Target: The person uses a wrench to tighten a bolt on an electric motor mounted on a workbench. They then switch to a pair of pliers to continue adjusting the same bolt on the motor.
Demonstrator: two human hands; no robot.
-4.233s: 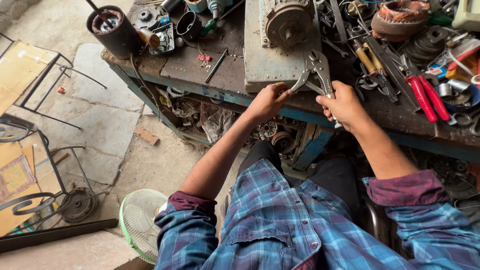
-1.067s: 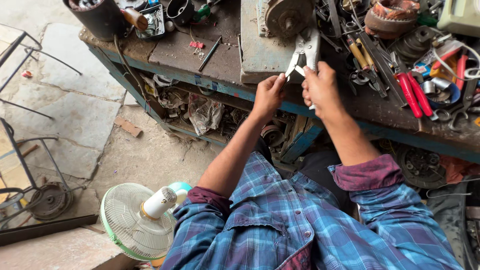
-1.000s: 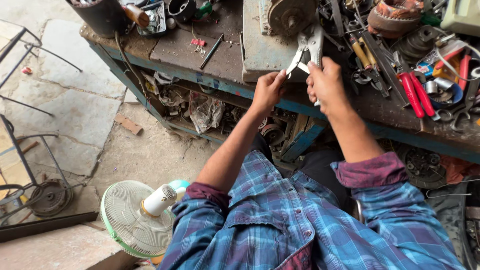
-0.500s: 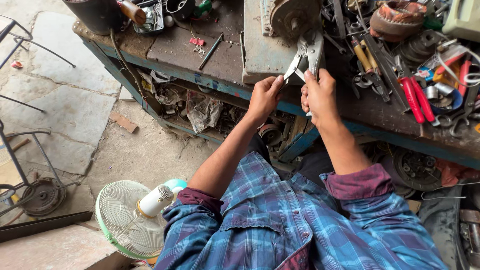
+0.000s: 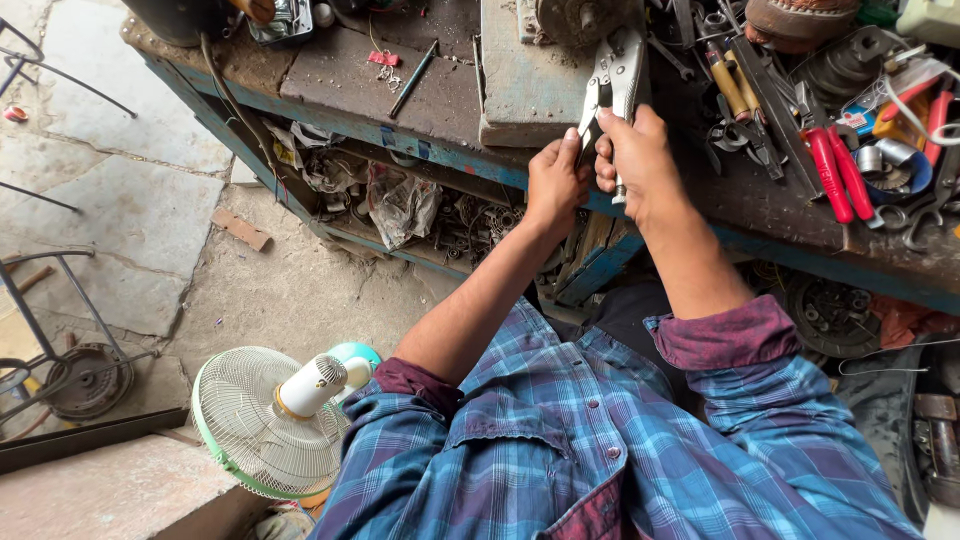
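Observation:
Silver locking pliers point away from me over the workbench edge, jaws toward a grey motor housing. My right hand grips the pliers' handles. My left hand is right beside it, fingers closed at the lower end of the handles, thumb up against them. Both forearms reach out from rolled blue plaid sleeves. The pliers rest above a flat grey block on the bench.
The worn wooden workbench holds red-handled pliers, screwdrivers, a dark rod and metal parts. Its lower shelf is stuffed with scrap and crumpled bags. A green-white fan stands at my left; a metal frame lies further left.
Over the earlier frames my hands brought the pliers up from the bench edge and drew close together on the handles; the view shifted slightly left and down.

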